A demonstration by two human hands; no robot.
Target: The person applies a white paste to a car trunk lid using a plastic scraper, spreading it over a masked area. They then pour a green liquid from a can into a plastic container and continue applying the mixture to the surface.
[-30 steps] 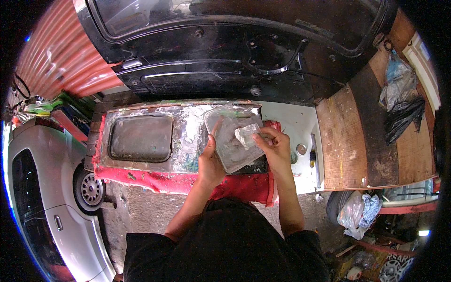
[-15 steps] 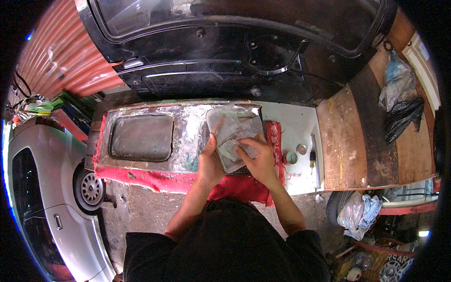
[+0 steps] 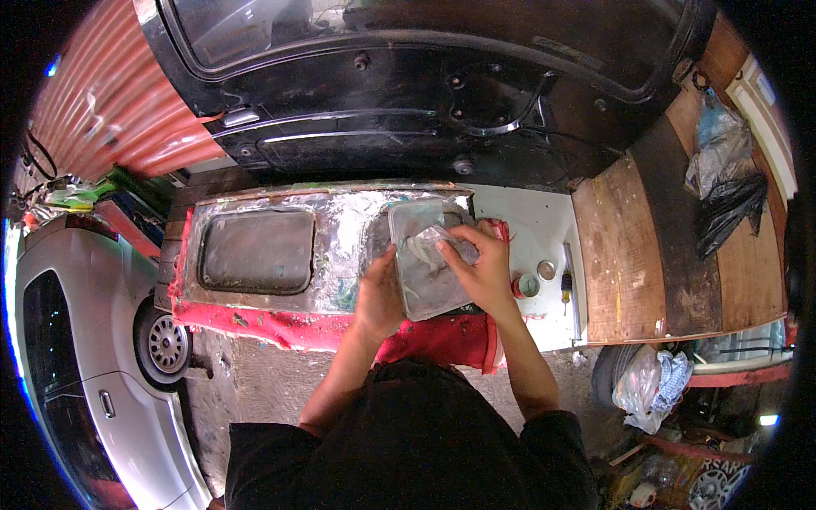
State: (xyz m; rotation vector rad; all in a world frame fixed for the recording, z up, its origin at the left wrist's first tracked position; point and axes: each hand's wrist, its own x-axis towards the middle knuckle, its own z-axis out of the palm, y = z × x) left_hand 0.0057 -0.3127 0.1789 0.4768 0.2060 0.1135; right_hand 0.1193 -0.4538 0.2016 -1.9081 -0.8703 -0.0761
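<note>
Near the middle, my left hand [image 3: 379,296] grips the left side of a rectangular, translucent greyish plate [image 3: 433,293], with its thumb along the edge. My right hand [image 3: 488,268] pinches a thin, pale flat spreader [image 3: 432,244] over the plate's face. Whitish smears mark the plate around it. Underneath lies a scuffed metal panel [image 3: 340,221] with patches of white filler and a rounded rectangular recess at its left. A red cloth [image 3: 246,327] sticks out from below the panel.
Right of the panel, a small open tin [image 3: 527,286], a round lid [image 3: 546,270], a screwdriver [image 3: 566,289] and a metal bar [image 3: 576,306] lie on the white surface. A black vehicle door [image 3: 374,127] stands behind. A silver car [image 3: 110,357] is at left.
The plate has shifted slightly right and turned more upright in my left hand. My right hand has moved up and right with the spreader, whose face now shows more.
</note>
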